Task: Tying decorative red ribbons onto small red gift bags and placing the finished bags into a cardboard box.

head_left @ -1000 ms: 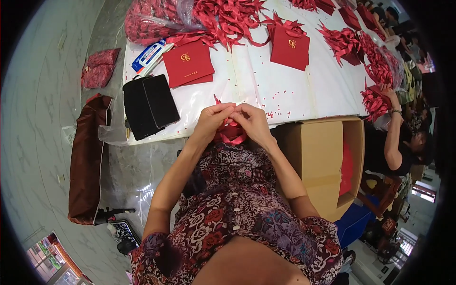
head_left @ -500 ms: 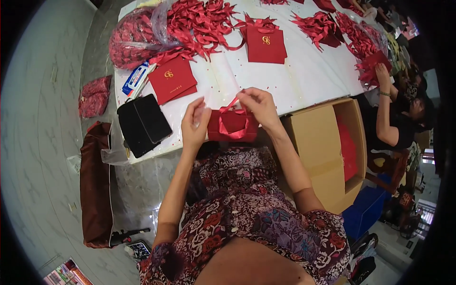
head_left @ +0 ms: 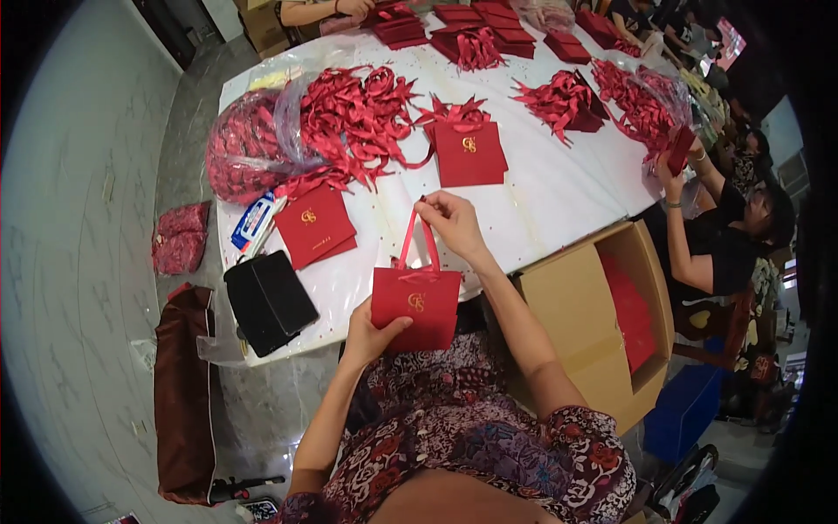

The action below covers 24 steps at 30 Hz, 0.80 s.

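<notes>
Left hand clamps gift bag at eight o'clock, right hand pinches ribbon handle at twelve, likely for tautness.

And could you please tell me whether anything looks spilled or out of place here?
Mainly the shiny red ribbons, tangled loosely beside the bulging clear plastic bag on the white-covered table, as if spilled. The held rectangular red paper bag looks undamaged.
</notes>
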Each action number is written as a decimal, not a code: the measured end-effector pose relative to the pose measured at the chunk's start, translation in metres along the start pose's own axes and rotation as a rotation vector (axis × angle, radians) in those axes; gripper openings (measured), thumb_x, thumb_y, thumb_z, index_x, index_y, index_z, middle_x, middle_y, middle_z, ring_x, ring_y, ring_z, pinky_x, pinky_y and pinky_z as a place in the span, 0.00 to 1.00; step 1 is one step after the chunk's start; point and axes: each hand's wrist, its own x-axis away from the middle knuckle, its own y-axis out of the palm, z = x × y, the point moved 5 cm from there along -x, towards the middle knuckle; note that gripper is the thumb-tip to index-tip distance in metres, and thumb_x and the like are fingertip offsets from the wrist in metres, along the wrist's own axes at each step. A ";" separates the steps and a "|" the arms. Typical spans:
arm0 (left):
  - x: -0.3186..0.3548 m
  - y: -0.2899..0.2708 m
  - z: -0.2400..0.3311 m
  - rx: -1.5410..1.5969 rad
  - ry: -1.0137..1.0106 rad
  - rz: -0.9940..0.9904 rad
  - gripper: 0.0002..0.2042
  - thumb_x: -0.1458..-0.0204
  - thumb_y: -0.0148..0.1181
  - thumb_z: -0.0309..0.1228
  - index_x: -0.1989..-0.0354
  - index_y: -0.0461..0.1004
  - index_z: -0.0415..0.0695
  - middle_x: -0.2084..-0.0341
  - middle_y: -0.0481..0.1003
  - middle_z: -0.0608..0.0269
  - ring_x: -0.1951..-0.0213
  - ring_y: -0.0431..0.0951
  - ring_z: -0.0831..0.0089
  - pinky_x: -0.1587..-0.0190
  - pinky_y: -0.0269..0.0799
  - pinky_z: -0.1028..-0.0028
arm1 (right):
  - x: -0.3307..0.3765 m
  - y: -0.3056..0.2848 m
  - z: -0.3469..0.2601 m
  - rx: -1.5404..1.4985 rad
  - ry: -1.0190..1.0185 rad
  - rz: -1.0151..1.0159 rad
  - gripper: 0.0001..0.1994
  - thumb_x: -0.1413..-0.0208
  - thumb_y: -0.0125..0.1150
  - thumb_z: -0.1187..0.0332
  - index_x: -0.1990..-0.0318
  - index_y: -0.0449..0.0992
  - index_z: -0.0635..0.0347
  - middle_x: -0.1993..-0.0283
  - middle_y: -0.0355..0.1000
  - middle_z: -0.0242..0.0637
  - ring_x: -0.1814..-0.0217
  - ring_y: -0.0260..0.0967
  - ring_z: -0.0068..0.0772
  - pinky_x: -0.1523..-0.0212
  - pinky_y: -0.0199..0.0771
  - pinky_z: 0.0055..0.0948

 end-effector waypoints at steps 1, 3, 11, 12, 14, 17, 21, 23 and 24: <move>-0.004 -0.004 -0.001 -0.003 0.011 0.008 0.20 0.54 0.72 0.23 0.52 0.73 0.36 0.61 0.80 0.63 0.60 0.78 0.77 0.54 0.75 0.74 | -0.003 0.000 0.001 -0.074 0.013 -0.047 0.08 0.40 0.62 0.69 0.61 0.78 0.67 0.68 0.75 0.28 0.67 0.67 0.11 0.65 0.69 0.15; -0.015 -0.011 -0.006 0.029 -0.078 0.078 0.19 0.53 0.70 0.23 0.52 0.74 0.36 0.60 0.80 0.61 0.59 0.78 0.75 0.53 0.75 0.73 | 0.005 -0.014 0.007 -0.145 0.012 -0.033 0.11 0.38 0.60 0.67 0.56 0.78 0.68 0.63 0.77 0.33 0.62 0.72 0.16 0.60 0.73 0.19; -0.148 -0.018 0.030 0.088 0.307 0.301 0.30 0.50 0.65 0.23 0.38 0.60 0.35 0.47 0.71 0.54 0.48 0.74 0.67 0.45 0.70 0.70 | 0.072 -0.029 0.036 0.632 -0.345 0.204 0.12 0.46 0.60 0.74 0.54 0.75 0.66 0.51 0.68 0.51 0.48 0.66 0.53 0.47 0.68 0.42; -0.166 -0.004 0.040 0.077 0.357 0.309 0.29 0.50 0.64 0.22 0.39 0.60 0.35 0.47 0.71 0.52 0.47 0.74 0.66 0.45 0.70 0.69 | 0.074 -0.030 0.039 0.671 -0.357 0.199 0.12 0.47 0.61 0.75 0.55 0.75 0.66 0.51 0.67 0.52 0.48 0.65 0.53 0.47 0.68 0.43; -0.206 0.014 0.040 -0.044 0.506 0.425 0.29 0.50 0.62 0.22 0.39 0.59 0.35 0.47 0.71 0.48 0.46 0.73 0.63 0.44 0.69 0.67 | 0.071 -0.027 0.037 0.639 -0.354 0.198 0.12 0.47 0.61 0.74 0.55 0.75 0.65 0.50 0.67 0.52 0.48 0.65 0.54 0.47 0.68 0.43; -0.244 0.065 0.036 -0.005 0.459 0.309 0.32 0.50 0.61 0.22 0.36 0.53 0.36 0.46 0.69 0.43 0.44 0.72 0.55 0.40 0.64 0.61 | 0.076 -0.035 0.047 0.652 -0.321 0.214 0.12 0.47 0.61 0.75 0.55 0.75 0.65 0.49 0.67 0.51 0.48 0.65 0.54 0.47 0.69 0.43; -0.267 0.084 -0.003 -0.060 0.390 0.360 0.34 0.50 0.62 0.24 0.36 0.52 0.37 0.47 0.67 0.38 0.45 0.68 0.43 0.40 0.62 0.55 | 0.071 -0.029 0.044 0.585 -0.300 0.201 0.11 0.48 0.61 0.76 0.55 0.75 0.65 0.50 0.67 0.51 0.48 0.66 0.52 0.48 0.69 0.42; -0.265 0.085 -0.010 -0.349 0.313 0.528 0.36 0.52 0.65 0.26 0.35 0.52 0.39 0.47 0.63 0.40 0.45 0.64 0.42 0.41 0.59 0.53 | 0.070 -0.026 0.044 0.591 -0.307 0.187 0.11 0.48 0.61 0.76 0.55 0.75 0.65 0.50 0.67 0.51 0.48 0.66 0.52 0.49 0.70 0.41; -0.262 0.090 -0.005 -0.402 0.348 0.596 0.35 0.54 0.67 0.28 0.37 0.56 0.41 0.47 0.59 0.42 0.45 0.61 0.44 0.41 0.57 0.52 | 0.070 -0.028 0.044 0.594 -0.297 0.196 0.11 0.48 0.61 0.76 0.56 0.75 0.65 0.50 0.67 0.51 0.48 0.66 0.52 0.49 0.70 0.41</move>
